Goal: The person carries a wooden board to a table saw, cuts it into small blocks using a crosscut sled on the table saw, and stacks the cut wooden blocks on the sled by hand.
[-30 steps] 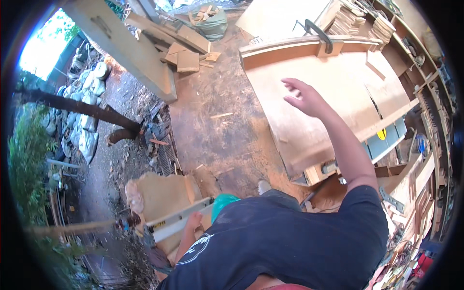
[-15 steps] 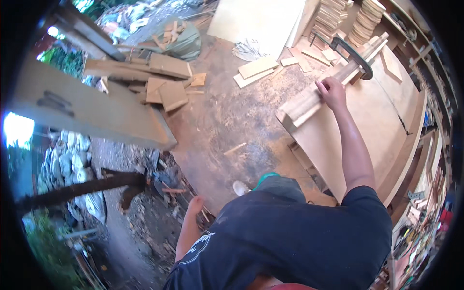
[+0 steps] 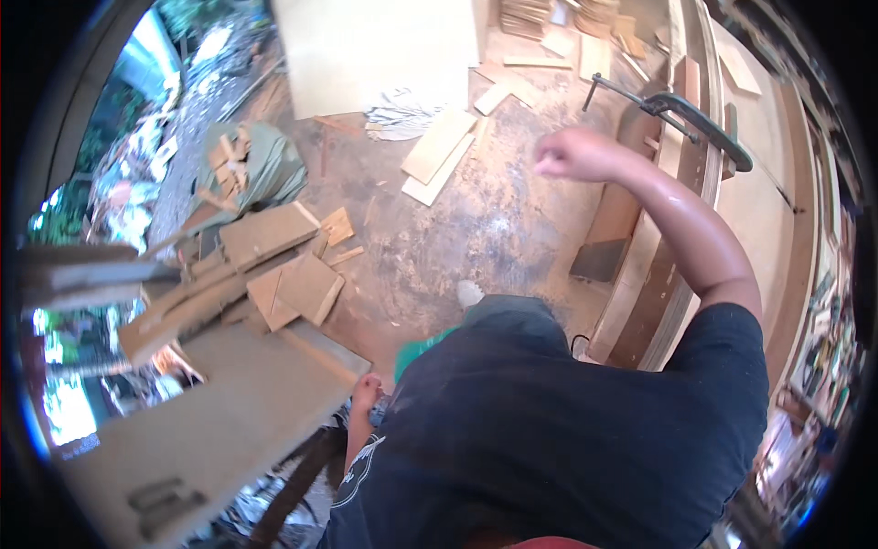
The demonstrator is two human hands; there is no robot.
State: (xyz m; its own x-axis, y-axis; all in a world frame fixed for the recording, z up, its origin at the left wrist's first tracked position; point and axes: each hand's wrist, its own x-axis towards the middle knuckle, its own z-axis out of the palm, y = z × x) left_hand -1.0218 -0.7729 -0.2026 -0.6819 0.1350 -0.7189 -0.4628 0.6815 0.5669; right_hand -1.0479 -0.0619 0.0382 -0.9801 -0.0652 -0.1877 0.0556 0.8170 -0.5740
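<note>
My right hand (image 3: 572, 156) is raised with fingers curled and nothing visible in it, left of a large black clamp (image 3: 704, 128) fixed on long wooden boards (image 3: 658, 265) along the bench. My left hand (image 3: 366, 393) hangs low beside my dark shirt, fingers curled, close to the edge of a wide tan panel (image 3: 210, 403); whether it holds anything is hidden.
Stacked offcuts (image 3: 270, 233) lie at the left, beside a green sack (image 3: 274, 165) of scraps. Two pale boards (image 3: 439, 146), a crumpled white cloth (image 3: 402, 114) and a large pale sheet (image 3: 375, 50) lie ahead. Cluttered shelving lines the right.
The view has swung toward the bench's end and scrap pile. My right hand reached to the board by the clamp, then lifted off it, still curled.
</note>
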